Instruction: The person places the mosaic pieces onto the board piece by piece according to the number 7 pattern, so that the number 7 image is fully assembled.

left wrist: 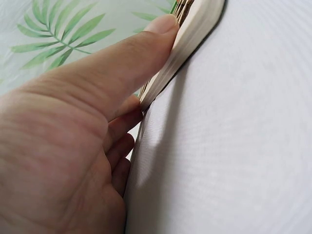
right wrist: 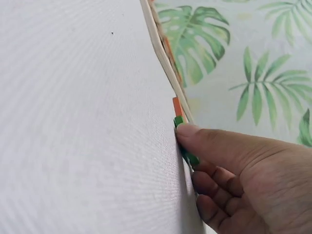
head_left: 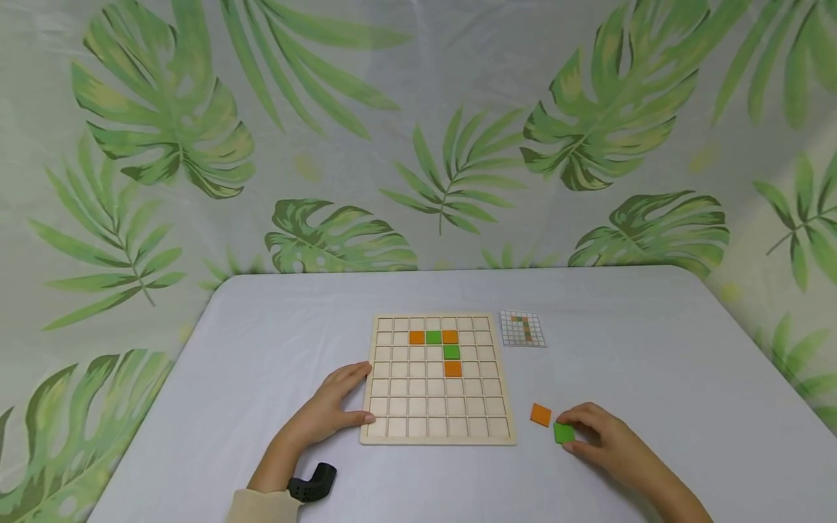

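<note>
A square wooden grid board (head_left: 397, 388) lies on the table. In its upper part sit orange tiles (head_left: 416, 338) and green tiles (head_left: 434, 338), three in a row and two running down below the right one. My left hand (head_left: 330, 403) rests against the board's left edge, the thumb (left wrist: 126, 63) touching the rim and the fingers fairly straight. To the right of the board, my right hand (head_left: 608, 439) pinches a loose green tile (head_left: 564, 434) between thumb and fingers. A loose orange tile (head_left: 540, 415) lies just left of it.
A small printed grid card (head_left: 523, 329) with a coloured pattern lies beside the board's upper right corner. A black band piece (head_left: 314, 483) sits at the left wrist. Behind the white table (head_left: 288, 312) hangs a leaf-patterned cloth (head_left: 458, 240).
</note>
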`<state>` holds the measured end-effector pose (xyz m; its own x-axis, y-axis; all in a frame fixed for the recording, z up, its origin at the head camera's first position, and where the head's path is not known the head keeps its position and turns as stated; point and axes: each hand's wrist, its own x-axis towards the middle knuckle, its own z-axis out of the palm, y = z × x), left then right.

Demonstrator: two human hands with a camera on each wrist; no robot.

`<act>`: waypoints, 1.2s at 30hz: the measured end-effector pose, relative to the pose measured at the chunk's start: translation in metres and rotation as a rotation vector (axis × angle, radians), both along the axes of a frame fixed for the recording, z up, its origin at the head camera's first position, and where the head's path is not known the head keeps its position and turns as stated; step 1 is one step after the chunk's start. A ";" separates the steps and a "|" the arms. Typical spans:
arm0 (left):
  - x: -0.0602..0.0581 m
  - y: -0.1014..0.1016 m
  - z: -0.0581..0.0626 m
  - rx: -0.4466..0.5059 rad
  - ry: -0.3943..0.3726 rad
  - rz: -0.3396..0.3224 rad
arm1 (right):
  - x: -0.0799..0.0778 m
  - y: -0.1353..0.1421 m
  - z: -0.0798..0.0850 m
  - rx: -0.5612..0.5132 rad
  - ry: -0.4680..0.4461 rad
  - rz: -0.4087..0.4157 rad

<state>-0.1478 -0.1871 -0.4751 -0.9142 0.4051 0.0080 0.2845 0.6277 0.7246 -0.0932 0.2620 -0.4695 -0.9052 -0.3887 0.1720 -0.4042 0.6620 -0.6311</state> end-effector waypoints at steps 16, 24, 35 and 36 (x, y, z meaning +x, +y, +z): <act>0.000 0.000 0.000 0.007 -0.001 0.002 | -0.039 -0.062 0.023 -0.140 0.151 0.068; 0.001 0.000 0.002 0.010 0.001 -0.002 | -0.063 -0.103 0.015 -0.177 0.084 0.067; 0.000 0.001 0.001 0.004 0.004 -0.001 | -0.071 -0.130 -0.003 -0.187 -0.028 0.087; 0.000 0.001 0.001 0.001 0.005 0.000 | -0.071 -0.132 -0.005 -0.181 -0.027 0.085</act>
<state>-0.1474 -0.1866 -0.4736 -0.9142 0.4050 0.0133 0.2882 0.6268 0.7239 -0.1645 0.1305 -0.4743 -0.8757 -0.4286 0.2222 -0.4352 0.5013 -0.7478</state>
